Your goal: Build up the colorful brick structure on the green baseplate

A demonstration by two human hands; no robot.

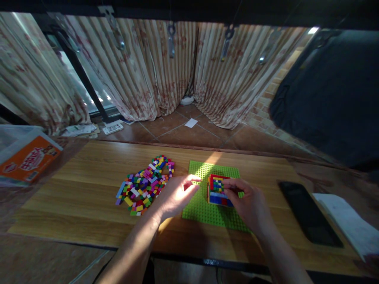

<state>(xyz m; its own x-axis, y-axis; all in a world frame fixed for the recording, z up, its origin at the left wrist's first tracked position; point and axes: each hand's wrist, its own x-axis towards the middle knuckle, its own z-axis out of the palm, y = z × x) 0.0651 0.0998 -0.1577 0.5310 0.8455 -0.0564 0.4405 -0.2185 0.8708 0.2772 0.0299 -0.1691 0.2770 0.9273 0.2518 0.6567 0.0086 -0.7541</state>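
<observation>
A small block-built structure point(220, 197) of red, blue, yellow and green toy bricks stands on a green studded baseplate point(195, 213). Over its right side, my right hand point(248, 199) has thumb and forefinger drawn together at the top bricks; whatever they pinch is hidden. My left hand point(179, 193) hovers above the left part of the baseplate, its thumb and fingers apart with nothing between them. To the left of that hand, a loose pile of toy bricks point(145, 181) in many colours spreads over the wooden table point(79, 189).
A black phone-like slab point(309, 213) and white paper point(349, 221) lie at the table's right. An orange-labelled plastic box point(31, 157) is at far left. Beyond the table are striped curtains point(174, 71), papers on the tiled floor, and a dark cloth-like shape point(331, 94).
</observation>
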